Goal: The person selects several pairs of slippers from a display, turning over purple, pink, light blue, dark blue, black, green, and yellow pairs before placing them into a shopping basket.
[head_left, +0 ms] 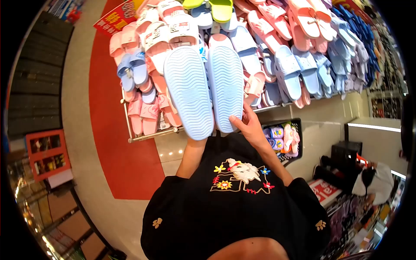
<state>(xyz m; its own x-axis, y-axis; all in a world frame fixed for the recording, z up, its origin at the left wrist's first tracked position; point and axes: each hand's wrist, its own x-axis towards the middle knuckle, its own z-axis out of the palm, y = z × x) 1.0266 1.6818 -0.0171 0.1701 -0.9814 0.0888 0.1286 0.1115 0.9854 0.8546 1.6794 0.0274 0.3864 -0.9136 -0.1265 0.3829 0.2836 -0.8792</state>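
Observation:
A pair of light blue slides is raised in front of the rack, wavy soles facing me and toes up: the left slide (187, 91) and the right slide (226, 82). My right hand (248, 123) is closed on the heel end of the right slide, its thumb pressed on the sole and its fingers at the side edge. Only the wrist of my left hand (196, 145) shows; the left slide covers the fingers. Behind the pair, pink-and-white slides (158, 37) and more blue slides (286, 69) crowd the display.
A metal rack rail (156, 135) runs along the display's lower edge. Below it, a black basket (297, 130) holds more slippers. A red-and-yellow sign (115, 19) stands at upper left, and a person in white (377, 184) is at far right.

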